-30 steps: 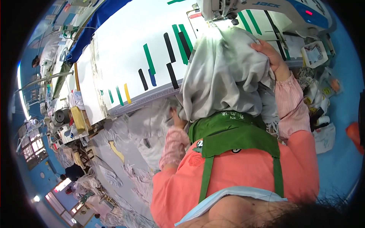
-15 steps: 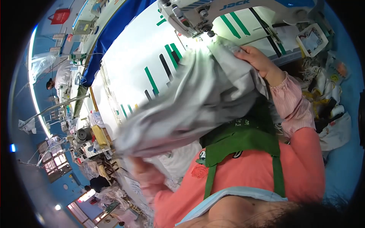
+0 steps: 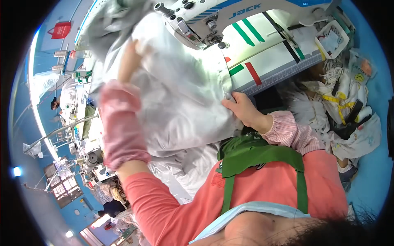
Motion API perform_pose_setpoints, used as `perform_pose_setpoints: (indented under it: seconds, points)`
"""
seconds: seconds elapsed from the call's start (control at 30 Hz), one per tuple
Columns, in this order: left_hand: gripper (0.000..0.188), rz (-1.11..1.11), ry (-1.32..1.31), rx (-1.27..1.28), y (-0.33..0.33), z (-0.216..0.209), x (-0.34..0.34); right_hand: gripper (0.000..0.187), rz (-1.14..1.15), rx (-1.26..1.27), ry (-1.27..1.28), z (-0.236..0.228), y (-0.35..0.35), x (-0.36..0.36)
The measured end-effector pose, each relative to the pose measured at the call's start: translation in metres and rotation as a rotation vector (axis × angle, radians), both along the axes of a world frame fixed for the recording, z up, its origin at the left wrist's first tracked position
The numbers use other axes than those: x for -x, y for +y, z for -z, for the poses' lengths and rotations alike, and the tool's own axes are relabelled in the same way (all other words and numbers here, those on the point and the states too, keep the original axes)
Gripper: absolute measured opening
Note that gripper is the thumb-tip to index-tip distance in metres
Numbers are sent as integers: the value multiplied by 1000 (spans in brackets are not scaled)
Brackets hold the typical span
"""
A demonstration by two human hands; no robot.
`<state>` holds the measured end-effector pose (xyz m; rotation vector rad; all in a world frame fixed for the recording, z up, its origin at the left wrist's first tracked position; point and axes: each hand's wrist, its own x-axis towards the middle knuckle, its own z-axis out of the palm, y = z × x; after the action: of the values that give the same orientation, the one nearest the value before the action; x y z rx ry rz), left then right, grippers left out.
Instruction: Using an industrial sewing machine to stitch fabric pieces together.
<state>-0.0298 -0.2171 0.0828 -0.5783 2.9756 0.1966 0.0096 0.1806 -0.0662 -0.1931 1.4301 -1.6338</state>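
Observation:
A large pale grey cloth [image 3: 176,102] spreads over the sewing table, from under the head of a sewing machine [image 3: 205,25] toward the left and down to my lap. My right hand [image 3: 247,111] is closed on the cloth's right edge, thumb on top, a little below the needle area. Far out on the left, my left hand [image 3: 132,57] is raised over the cloth with the arm stretched forward. Motion smears its fingers, so its hold on the cloth is unclear. A darker grey, blurred part of the cloth billows beyond that hand.
Green, black and red tape strips, such as a red strip [image 3: 253,74], mark the white table. A ruler [image 3: 279,74] runs along its near edge. A white tray [image 3: 331,40] stands at the right, above thread cones and scraps. Other machines and people are at far left.
My left hand has swept from the lower left up and forward, and the cloth has spread leftward across the table. My right hand has come down and nearer, to the cloth's right edge.

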Motion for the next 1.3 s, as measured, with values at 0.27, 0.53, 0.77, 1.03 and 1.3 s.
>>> perform_pose_setpoints:
  seconds: [0.27,0.53,0.77,1.03,1.3]
  points:
    - [72,-442,-14,203,65,116,-128,19,-31,183,-90,-7,13,2]
    - [26,649,464,22,204,65,-44,25,-57,148,-187,8,21,-21]
    - [35,406,419,-58,204,105,-56,30,-88,-21,101,4,37,-15]
    - [41,334,472,49,229,110,-54,30,-56,-115,416,-10,55,3]
    - [43,353,493,52,223,112,-52,29,-83,-169,360,17,57,-1]
